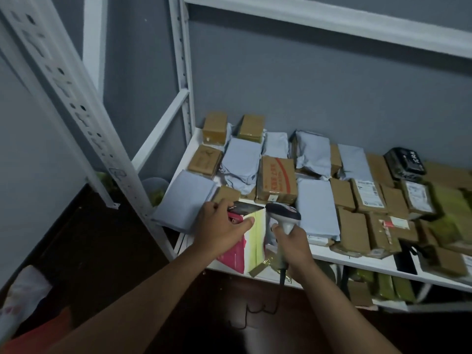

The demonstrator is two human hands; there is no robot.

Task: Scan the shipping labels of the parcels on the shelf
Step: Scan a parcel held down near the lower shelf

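Fingers of my left hand (221,226) pinch the pink parcel (235,254); right hand (293,241) wraps the scanner (283,215), parcel sitting at its 9 o'clock, long axis 12-to-6.

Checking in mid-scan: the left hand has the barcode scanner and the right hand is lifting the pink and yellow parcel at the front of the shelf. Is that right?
Not quite: the hands are swapped. In the head view the right hand holds the barcode scanner, and the left hand grips the pink and yellow parcel at the front of the shelf.
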